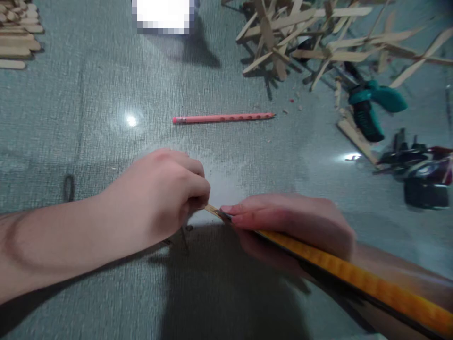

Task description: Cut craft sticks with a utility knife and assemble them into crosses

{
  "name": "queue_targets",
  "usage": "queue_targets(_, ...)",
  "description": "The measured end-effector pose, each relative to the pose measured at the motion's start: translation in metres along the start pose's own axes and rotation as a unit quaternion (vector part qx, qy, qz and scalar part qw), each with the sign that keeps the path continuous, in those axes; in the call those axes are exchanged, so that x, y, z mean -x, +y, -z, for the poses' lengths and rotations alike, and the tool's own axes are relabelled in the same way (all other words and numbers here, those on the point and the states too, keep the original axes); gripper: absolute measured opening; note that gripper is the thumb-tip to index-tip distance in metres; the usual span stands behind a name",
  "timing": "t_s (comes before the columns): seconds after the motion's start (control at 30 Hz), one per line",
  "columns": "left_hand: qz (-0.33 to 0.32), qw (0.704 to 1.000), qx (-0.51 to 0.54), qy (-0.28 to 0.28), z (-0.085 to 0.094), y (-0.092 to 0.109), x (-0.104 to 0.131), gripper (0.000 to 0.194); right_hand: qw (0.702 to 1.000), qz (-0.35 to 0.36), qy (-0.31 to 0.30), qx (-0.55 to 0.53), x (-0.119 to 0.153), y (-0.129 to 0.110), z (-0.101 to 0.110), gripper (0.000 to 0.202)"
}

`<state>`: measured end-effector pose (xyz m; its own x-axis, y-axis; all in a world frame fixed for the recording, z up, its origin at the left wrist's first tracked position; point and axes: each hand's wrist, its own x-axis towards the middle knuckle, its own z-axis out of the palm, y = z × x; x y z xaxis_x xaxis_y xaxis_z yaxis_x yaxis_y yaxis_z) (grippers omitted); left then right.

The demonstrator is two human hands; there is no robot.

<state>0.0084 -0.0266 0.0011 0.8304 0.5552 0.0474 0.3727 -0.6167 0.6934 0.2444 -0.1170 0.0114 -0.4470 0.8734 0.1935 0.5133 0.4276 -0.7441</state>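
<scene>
My left hand is closed in a pinch at the middle of the view, with a thin wooden stick sticking out between its fingers. Just to the right, my right hand grips a long tool with an orange-yellow handle, which slants down to the lower right. The tool's dark tip meets the stick by my right fingertips. What part of the stick lies inside my left hand is hidden. Above both hands a pink pencil lies across the table.
Crossed wooden sticks pile up at the top right, beside teal-handled pliers. Dark small items lie at the right edge. Stacked craft sticks fill the top left corner, and a blurred white object stands at the top.
</scene>
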Motion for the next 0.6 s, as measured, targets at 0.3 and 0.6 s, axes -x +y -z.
queue_targets(0.3,-0.004,1.000,-0.004,0.001,0.0006,-0.0001,0.0005,0.032,0.999,-0.001,0.014,-0.030,0.0002,0.0033,-0.0078,0.023)
queue_targets(0.6,-0.007,1.000,0.003,-0.005,-0.0003,-0.0013,0.0009,0.026,1.000,0.005,-0.015,0.012,0.0001,0.0004,-0.0010,0.015)
